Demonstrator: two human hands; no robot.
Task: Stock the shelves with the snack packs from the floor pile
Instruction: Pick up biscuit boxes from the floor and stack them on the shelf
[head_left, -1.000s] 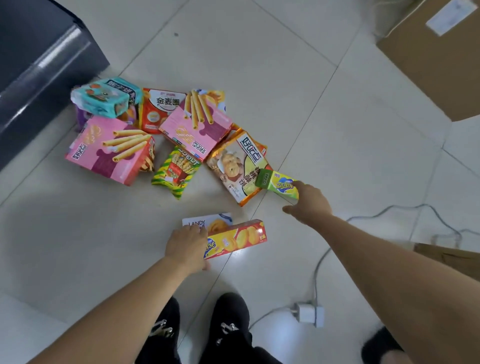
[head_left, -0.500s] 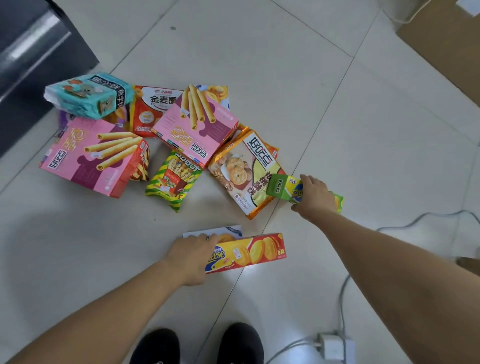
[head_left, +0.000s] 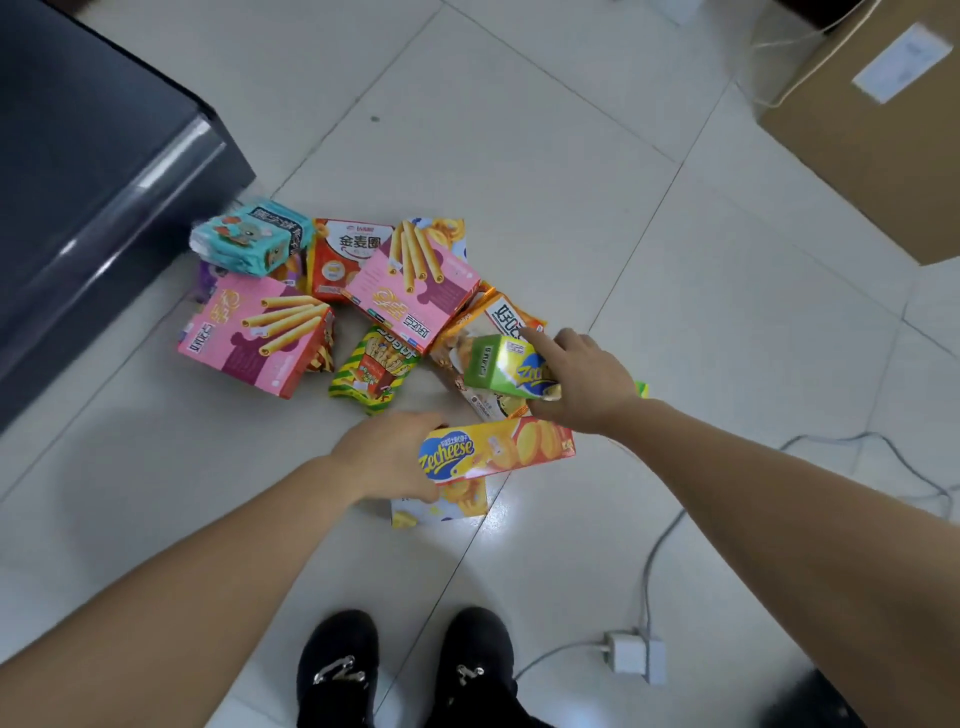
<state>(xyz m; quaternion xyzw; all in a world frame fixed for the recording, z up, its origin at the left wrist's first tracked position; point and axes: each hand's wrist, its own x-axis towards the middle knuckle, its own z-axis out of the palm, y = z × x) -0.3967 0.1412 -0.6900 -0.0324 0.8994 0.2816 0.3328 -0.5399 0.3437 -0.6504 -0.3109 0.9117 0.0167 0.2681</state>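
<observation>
Above floor pile (head_left: 254, 338), both hands gripped boxes.
Left hand (head_left: 387, 457) held yellow Zecheese box (head_left: 498, 449) over a flat pack (head_left: 457, 501); right hand (head_left: 582, 384) clutched green box (head_left: 501, 366), forefinger straight, above the orange bag (head_left: 511, 317).

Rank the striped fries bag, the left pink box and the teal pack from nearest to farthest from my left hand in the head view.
1. striped fries bag, just ahead of the left hand
2. left pink box, ahead to the left
3. teal pack, farthest, back left
</observation>
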